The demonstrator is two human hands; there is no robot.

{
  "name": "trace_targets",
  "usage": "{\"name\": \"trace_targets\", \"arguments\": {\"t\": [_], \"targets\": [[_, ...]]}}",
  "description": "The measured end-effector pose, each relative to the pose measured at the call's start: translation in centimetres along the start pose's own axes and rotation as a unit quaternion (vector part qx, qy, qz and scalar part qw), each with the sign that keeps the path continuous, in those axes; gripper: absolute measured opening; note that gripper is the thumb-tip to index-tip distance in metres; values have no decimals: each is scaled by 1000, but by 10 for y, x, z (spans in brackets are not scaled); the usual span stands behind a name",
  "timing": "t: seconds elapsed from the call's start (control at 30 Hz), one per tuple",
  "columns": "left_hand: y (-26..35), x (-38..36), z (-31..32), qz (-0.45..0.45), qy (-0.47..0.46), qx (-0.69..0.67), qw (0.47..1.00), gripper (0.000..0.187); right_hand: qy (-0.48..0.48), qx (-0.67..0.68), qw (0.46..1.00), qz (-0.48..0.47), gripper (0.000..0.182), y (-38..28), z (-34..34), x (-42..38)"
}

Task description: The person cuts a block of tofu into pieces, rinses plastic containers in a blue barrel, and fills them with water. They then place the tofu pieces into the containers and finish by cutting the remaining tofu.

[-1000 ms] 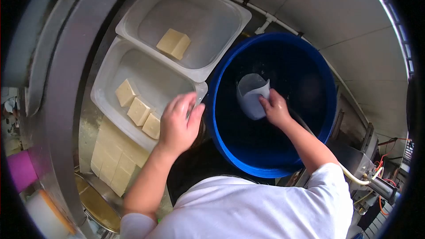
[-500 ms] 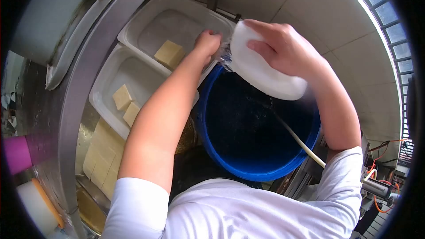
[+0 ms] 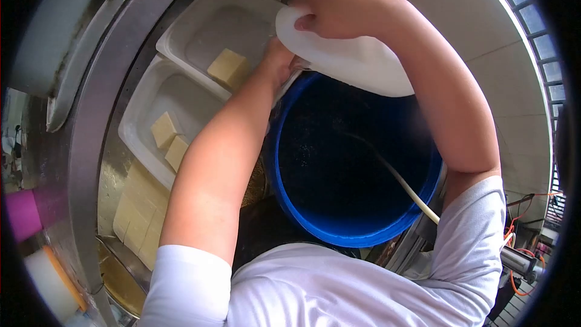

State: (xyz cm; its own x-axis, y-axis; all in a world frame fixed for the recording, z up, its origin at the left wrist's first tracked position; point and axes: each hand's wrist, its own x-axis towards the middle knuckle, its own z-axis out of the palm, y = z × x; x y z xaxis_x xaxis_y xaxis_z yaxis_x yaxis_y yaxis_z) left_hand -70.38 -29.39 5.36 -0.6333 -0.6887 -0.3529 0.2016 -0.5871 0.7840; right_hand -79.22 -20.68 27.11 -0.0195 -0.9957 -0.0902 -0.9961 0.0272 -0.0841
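Note:
My right hand [image 3: 333,9] grips the near rim of a white plastic scoop or basin [image 3: 363,63], held tilted over the back of a large blue barrel [image 3: 357,239]. My left hand [image 3: 279,60] is closed at the right end of the upper translucent plastic tray [image 3: 200,15]. The scoop partly hides its fingers, and what they hold does not show. Beside my left wrist, a pale tofu-like block [image 3: 229,68] lies in that tray. A little clear water shows between the hand and the scoop.
A second tray [image 3: 136,109] holds two pale blocks [image 3: 164,130]. Below it lies a cut slab [image 3: 136,212] of similar material. A pale hose [image 3: 408,191] runs into the dark barrel. A metal frame [image 3: 91,145] curves along the left; a tiled wall [image 3: 484,66] rises behind.
My right hand and the white scoop have moved up and left, toward my left hand, and the scoop has turned. The splash beside it has shrunk. My left hand stays by the tray.

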Motion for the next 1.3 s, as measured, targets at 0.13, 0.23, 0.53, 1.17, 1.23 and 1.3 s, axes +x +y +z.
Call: {"name": "trace_targets", "arguments": {"t": [0.13, 0.23, 0.53, 1.17, 1.23, 1.3], "targets": [[4, -6, -4, -15, 2, -3, 1000, 40, -38, -28, 999, -14, 29, -11, 0, 14], [-1, -1, -14, -22, 0, 15, 1000, 41, -48, -33, 996, -65, 27, -26, -7, 16], [-9, -13, -21, 5, -55, -84, 995, 51, -90, -179, 976, -81, 17, -67, 1, 26], [-10, -243, -84, 389, 22, 575, 719, 24, -213, 101, 968, 87, 35, -37, 290, -179], [-14, -271, -96, 402, 35, 598, 693, 24, -252, 120, 955, 106, 37, -34, 361, -195], [-16, -300, -108, 377, 38, 624, 684, 25, -288, -17, 951, 113, 46, -32, 412, -212]]}}
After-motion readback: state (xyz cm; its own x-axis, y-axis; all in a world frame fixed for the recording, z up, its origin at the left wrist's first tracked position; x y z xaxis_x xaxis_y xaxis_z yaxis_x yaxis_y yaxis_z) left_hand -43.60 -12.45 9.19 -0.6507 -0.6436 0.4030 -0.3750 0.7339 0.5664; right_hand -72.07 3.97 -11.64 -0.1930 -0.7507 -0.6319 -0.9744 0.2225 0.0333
